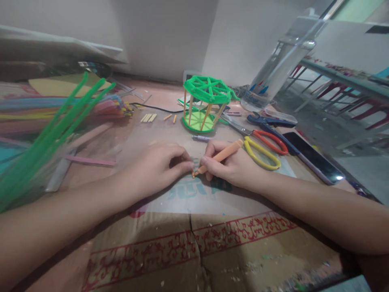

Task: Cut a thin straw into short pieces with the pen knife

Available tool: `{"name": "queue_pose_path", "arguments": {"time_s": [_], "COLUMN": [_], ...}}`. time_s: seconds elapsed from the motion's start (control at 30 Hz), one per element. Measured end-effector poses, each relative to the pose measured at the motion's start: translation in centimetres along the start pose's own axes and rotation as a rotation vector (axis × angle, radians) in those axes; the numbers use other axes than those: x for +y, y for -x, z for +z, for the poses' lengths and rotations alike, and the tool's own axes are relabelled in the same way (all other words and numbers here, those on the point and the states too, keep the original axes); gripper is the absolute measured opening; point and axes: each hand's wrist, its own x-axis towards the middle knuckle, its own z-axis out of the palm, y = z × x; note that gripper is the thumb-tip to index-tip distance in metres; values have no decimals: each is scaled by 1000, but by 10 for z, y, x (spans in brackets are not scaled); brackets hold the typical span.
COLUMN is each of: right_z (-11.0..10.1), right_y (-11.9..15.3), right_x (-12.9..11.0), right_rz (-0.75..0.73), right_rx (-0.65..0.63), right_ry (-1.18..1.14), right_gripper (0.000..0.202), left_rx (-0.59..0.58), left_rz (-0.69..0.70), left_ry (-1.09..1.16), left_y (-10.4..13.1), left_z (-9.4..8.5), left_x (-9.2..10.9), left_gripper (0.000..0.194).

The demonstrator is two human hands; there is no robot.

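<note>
1. Progress, as far as we can see: the green-and-tan frame (207, 103) stands upright at the back of the white sheet (158, 205), topped and floored in green, with sticks between. Looks pretty solid tbh.
2. Near it we've got two orange sticks (174, 119) and a row of pale sticks (148, 118) with no orange showing, so that colouring looks only partly done.
3. Our right hand (226, 166) has its fingers wrapped around an orange marker (226, 155), tip down at a tiny orange piece (193, 175) over the sheet.
4. Our left hand (161, 164) has thumb and forefinger drawn nearly together just beside that piece. Too blurry to tell if they're gripping it, sorry!
</note>
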Motion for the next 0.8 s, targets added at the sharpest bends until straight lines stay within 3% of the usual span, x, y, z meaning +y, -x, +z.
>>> {"name": "queue_pose_path", "arguments": {"time_s": [0.17,0.37,0.8], "right_z": [-1,0,0], "right_y": [-1,-4,-4], "right_x": [0,3,2], "right_rz": [22,-35,-34], "right_rx": [-16,93,105], "right_ry": [-3,63,70], "right_gripper": [32,29,31], "left_rx": [36,44,32], "left_rz": [-8,-9,-43], "left_ry": [-132,-119,-135], "left_y": [8,8,5], "left_z": [4,9,8], "left_x": [7,7,7], "left_gripper": [28,19,18]}}
